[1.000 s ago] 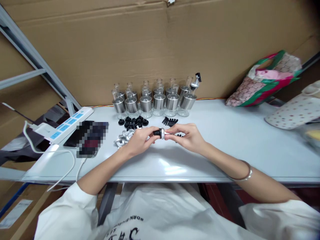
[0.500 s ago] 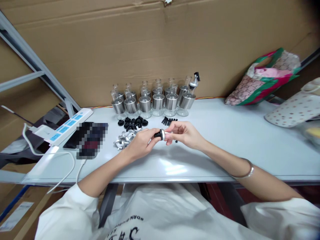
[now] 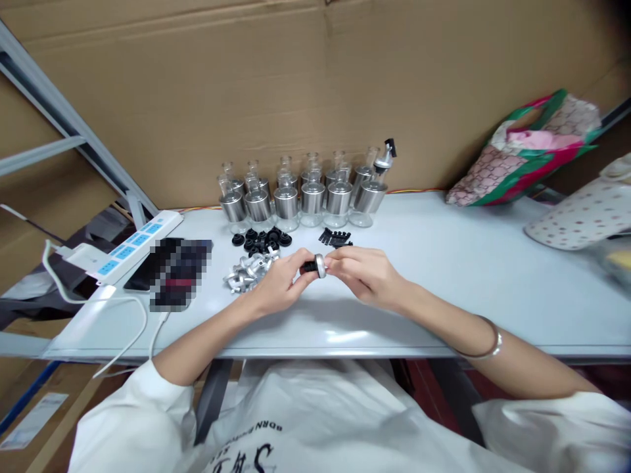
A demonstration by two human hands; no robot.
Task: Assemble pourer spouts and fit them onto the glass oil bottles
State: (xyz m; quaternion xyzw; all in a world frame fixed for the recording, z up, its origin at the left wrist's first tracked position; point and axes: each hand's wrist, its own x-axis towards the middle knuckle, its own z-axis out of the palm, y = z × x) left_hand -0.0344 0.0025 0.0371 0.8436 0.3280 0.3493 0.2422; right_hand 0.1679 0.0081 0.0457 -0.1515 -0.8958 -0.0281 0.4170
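Between my hands, above the table, is a bottle pourer (image 3: pixel 320 265) with a silver collar and a black ribbed stopper. My left hand (image 3: pixel 280 281) pinches the black stopper end from the left. The fingers of my right hand (image 3: pixel 367 274) are closed round the spout end, which they mostly hide. Just behind my left hand lies a heap of silver pourer tops (image 3: pixel 246 270). Black rubber stoppers (image 3: pixel 266 240) sit in a pile beyond it. Small black flip caps (image 3: pixel 336 238) lie behind my right hand.
Two rows of glass bottles with steel sleeves (image 3: pixel 313 198) stand along the cardboard wall; the rightmost one carries a pourer (image 3: pixel 384 159). To the left lie a power strip (image 3: pixel 131 248), phones and white cables. A patterned bag (image 3: pixel 522 157) and a dotted white item (image 3: pixel 576 223) are on the right.
My right hand's fingers have curled in more tightly at the spout end, with the back of the hand turned up. My left hand holds the pourer in nearly the same place.
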